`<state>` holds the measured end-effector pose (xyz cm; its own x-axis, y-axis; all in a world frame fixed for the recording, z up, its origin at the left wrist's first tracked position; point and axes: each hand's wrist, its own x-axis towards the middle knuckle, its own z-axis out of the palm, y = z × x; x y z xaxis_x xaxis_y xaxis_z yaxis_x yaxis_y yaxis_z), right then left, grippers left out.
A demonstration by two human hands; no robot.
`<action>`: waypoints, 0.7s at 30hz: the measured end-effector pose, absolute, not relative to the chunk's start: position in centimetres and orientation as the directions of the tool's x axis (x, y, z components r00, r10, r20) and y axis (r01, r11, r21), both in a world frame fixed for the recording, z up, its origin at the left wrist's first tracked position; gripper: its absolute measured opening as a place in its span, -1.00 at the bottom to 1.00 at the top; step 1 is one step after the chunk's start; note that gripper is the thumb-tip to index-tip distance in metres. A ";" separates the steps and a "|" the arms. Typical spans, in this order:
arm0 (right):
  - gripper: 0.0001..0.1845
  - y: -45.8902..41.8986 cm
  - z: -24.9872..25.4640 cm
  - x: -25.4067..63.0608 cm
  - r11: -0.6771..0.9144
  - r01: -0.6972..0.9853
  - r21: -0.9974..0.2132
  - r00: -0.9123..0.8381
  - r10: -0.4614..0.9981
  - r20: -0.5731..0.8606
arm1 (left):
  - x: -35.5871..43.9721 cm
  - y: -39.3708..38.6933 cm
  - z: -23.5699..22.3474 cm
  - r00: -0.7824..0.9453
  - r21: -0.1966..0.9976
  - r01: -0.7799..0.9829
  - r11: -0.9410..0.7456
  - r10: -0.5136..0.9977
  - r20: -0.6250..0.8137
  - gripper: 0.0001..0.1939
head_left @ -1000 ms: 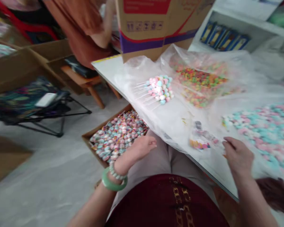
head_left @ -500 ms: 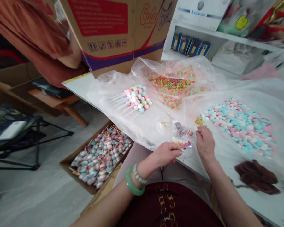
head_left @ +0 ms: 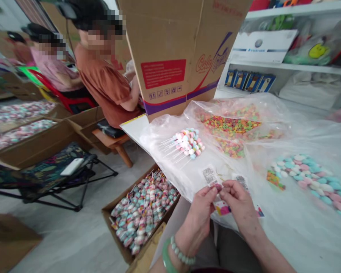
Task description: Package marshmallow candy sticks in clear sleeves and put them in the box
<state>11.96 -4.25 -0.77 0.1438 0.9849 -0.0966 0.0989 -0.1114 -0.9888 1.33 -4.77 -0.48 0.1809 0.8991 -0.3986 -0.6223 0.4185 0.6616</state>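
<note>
Both hands meet at the near edge of the table, thumbs and fingertips pinched together. My left hand (head_left: 201, 210), with a jade bangle and beads at the wrist, grips a small printed clear plastic bag (head_left: 209, 175). My right hand (head_left: 240, 206) pinches the same bag beside it; the fingers partly cover it. Under the right hand lies another printed bag (head_left: 260, 211), mostly hidden. Beyond the hands rests a pile of marshmallow skewers (head_left: 189, 143) on sticks. Small orange and green candies (head_left: 275, 179) lie right of my hands, next to loose pastel marshmallows (head_left: 309, 172).
Ring-shaped candies (head_left: 230, 125) fill a clear plastic sheet at the back. A tall cardboard box (head_left: 170, 49) stands behind the skewers. Below, left, is a carton of wrapped skewers (head_left: 143, 212). Co-workers (head_left: 102, 79) sit at far left, near a folding chair (head_left: 57, 174).
My hands have come together, and both now pinch one bag lifted from the table. The view has swung left and up, showing more co-workers and cartons.
</note>
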 end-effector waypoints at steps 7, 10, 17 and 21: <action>-0.88 -2.0 -1.3 6.8 -0.012 0.356 -0.934 -0.071 0.997 -0.040 | -4.0 -3.0 -1.6 -0.038 0.654 -0.714 0.250 0.919 -0.393 -0.73; -0.89 -0.4 -1.0 4.2 0.003 0.336 -0.942 -0.164 0.985 -0.055 | -6.7 -2.4 -1.9 -0.120 0.626 -0.753 0.203 0.893 -0.434 -0.71; -0.88 6.1 1.6 0.4 -0.151 -0.073 -0.986 -0.041 0.988 -0.149 | -10.3 -1.9 -2.4 -0.113 0.506 -0.842 0.187 0.857 -0.503 -0.75; -0.90 9.6 2.8 -1.1 -0.440 -0.386 -0.811 -0.203 0.898 -0.390 | -10.7 -2.2 -2.4 0.031 0.553 -0.781 0.291 0.902 -0.431 -0.79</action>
<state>-1.11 9.60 2.83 -0.2029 0.8981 -0.3902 -0.3862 -0.4396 -0.8109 -10.71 -2.23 -2.42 0.0314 0.9020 -0.4306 -0.7807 0.2912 0.5530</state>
